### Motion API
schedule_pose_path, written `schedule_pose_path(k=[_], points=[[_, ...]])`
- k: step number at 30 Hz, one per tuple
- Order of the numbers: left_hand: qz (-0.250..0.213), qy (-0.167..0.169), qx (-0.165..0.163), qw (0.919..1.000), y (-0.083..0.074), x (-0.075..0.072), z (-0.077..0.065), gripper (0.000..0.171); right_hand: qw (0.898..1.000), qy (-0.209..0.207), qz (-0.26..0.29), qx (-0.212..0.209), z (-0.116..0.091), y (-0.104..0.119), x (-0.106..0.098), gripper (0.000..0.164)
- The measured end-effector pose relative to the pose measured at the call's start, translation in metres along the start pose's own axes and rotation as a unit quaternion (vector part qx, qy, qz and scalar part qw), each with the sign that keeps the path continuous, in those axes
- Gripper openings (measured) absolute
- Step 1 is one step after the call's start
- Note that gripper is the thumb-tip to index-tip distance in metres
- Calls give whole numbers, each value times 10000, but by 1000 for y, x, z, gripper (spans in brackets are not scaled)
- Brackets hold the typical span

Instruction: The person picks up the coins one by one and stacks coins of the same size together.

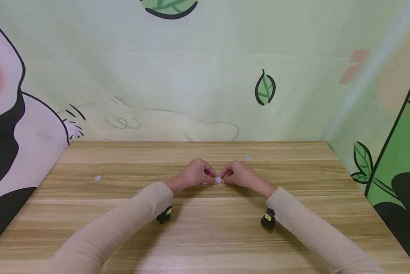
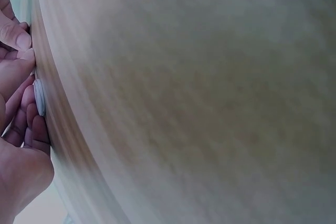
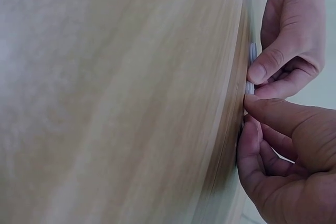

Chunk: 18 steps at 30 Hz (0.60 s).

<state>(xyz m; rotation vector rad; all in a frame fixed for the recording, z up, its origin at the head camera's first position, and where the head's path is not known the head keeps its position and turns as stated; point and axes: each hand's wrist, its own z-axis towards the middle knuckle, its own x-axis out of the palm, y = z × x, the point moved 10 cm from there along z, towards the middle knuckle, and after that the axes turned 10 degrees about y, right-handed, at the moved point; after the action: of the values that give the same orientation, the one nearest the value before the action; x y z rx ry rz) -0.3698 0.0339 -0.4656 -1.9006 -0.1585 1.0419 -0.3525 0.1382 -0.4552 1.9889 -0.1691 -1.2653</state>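
Observation:
Near the middle of the wooden table, my left hand [image 1: 195, 173] and right hand [image 1: 240, 174] meet fingertip to fingertip. Between them is a small round white disc [image 1: 218, 179], its edge pinched by thumb and fingers from each side. The right wrist view shows this disc [image 3: 250, 88] low over the wood, with both thumbs against it. A second white disc [image 2: 39, 97] lies right by the left hand's curled fingers, mostly covered by that hand in the head view.
Another white disc [image 1: 98, 177] lies on the wooden table [image 1: 211, 236] far to the left. One more disc [image 1: 248, 158] is behind the right hand, toward the back edge. A printed cloth backdrop [image 1: 205, 76] rises behind the table.

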Motion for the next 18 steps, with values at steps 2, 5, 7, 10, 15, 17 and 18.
schedule_pose_path(k=[2,5,7,10,15,17,18], points=[[10,3,17,10000,-1,0,1,9,10000,-17,23,22,-1,0,-1,6],[35,-9,31,10000,-1,0,1,9,10000,-7,52,53,-2,1,-1,7],[38,-20,58,10000,0,0,1,10,10000,23,57,0,-3,3,-1,8],[40,-61,126,9999,0,-1,1,10,9997,125,170,-103,-4,3,-2,10],[138,-153,182,9996,1,-2,3,11,9994,-17,89,-338,-9,1,-18,16],[200,-160,153,9996,1,-3,3,11,9987,-185,-76,-470,-12,0,-29,19],[206,-158,123,9996,1,-3,3,11,9982,-278,-152,-515,-13,-2,-35,19]])
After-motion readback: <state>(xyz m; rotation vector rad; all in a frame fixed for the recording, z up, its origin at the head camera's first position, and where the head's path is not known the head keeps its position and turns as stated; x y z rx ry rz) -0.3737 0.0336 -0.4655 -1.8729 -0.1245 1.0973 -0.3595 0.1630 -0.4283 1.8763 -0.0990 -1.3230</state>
